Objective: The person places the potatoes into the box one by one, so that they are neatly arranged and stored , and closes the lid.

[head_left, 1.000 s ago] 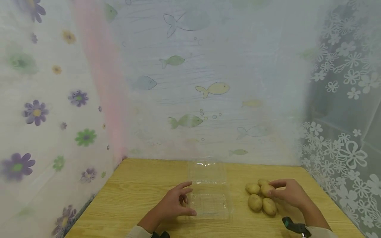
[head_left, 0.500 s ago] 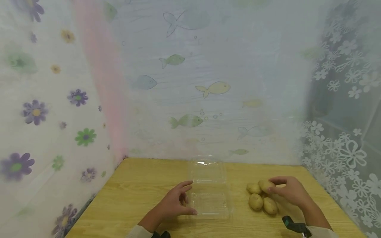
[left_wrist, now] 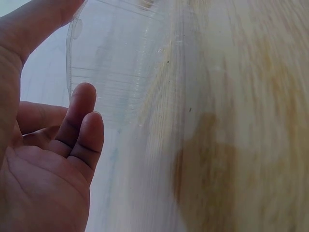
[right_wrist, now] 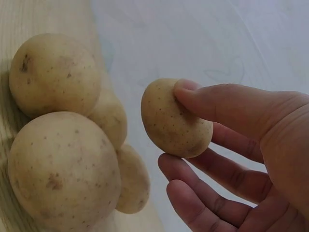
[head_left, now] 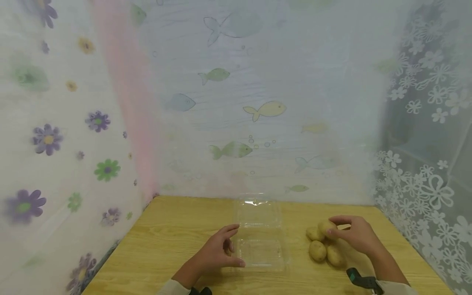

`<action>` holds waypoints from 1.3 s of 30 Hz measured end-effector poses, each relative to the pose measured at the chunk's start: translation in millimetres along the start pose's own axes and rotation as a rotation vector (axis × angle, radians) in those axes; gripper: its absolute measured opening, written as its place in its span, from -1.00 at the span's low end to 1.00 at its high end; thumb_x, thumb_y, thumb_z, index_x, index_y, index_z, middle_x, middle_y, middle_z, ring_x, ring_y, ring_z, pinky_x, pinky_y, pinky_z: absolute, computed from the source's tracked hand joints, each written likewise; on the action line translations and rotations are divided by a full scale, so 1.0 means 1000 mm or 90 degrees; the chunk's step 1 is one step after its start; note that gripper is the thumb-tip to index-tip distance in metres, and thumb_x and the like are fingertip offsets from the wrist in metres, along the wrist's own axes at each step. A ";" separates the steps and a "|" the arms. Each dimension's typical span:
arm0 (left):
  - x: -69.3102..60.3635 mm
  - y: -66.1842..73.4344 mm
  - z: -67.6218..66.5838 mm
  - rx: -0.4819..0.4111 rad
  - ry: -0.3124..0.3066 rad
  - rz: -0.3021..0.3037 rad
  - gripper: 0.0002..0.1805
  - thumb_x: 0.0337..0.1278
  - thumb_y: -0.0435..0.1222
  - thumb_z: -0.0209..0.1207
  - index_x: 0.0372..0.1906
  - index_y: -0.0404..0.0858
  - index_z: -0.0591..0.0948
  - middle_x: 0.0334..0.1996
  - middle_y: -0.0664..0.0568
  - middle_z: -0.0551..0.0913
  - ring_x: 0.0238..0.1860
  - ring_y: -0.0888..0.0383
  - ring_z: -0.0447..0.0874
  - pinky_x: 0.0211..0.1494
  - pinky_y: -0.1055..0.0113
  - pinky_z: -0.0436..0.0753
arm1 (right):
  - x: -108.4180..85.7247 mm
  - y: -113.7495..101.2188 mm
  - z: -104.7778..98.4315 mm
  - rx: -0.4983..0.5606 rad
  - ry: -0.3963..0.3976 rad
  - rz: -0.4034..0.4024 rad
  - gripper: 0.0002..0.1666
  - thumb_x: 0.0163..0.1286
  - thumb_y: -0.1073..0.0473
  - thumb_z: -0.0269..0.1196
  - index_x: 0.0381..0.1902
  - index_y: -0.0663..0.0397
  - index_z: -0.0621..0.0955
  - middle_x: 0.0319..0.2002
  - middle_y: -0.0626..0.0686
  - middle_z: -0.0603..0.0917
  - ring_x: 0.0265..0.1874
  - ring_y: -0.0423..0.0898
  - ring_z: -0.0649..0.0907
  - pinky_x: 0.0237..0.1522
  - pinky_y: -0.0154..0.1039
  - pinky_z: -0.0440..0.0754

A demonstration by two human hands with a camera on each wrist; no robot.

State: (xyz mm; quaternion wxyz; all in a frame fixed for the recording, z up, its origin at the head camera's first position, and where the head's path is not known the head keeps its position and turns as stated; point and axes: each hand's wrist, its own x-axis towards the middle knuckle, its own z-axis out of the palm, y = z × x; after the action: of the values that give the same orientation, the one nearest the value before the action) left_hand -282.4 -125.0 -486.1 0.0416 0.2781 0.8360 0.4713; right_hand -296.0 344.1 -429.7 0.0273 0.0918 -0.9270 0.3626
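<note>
Your spread left hand [head_left: 217, 250] touches a clear plastic box [head_left: 259, 250]; your right hand [head_left: 355, 235] pinches an oval tan potato [right_wrist: 166, 118], likely firm, best held mid-body.

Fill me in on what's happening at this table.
A person is handling potatoes beside a clear plastic container. The right hand pinches one potato between thumb and fingers; the right wrist view shows it held apart from four other potatoes, which sit clustered on the wooden table. The left hand is at the container's left edge, fingers spread. The container lies unfolded and open, with no potatoes in it.
</note>
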 end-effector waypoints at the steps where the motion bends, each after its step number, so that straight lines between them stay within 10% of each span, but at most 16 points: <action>1: -0.001 0.001 0.001 -0.001 0.001 -0.001 0.09 -0.02 -0.10 0.60 0.60 -0.21 0.27 0.52 -0.05 0.33 -0.27 0.25 0.54 -0.22 0.41 0.61 | 0.000 -0.001 0.000 -0.001 0.002 -0.005 -0.29 0.36 -0.17 0.43 0.29 0.17 0.64 0.21 0.26 0.68 0.07 0.21 0.70 -0.04 0.00 0.72; 39: -0.035 0.040 0.041 -0.009 0.032 -0.013 0.05 0.15 -0.10 0.50 0.61 -0.33 0.19 0.59 -0.09 0.20 -0.26 0.27 0.48 -0.23 0.45 0.57 | -0.002 -0.062 0.013 0.119 -0.038 -0.090 -0.32 0.25 -0.17 0.51 0.26 -0.03 0.68 0.27 0.17 0.66 -0.02 0.03 0.77 -0.12 -0.06 0.76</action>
State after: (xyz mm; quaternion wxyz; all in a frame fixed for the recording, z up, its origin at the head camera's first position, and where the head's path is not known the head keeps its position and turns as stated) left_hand -222.1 -95.2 -483.2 0.0273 0.2570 0.8361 0.4839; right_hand -282.3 290.9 -398.7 0.0169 0.1699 -0.8807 0.4418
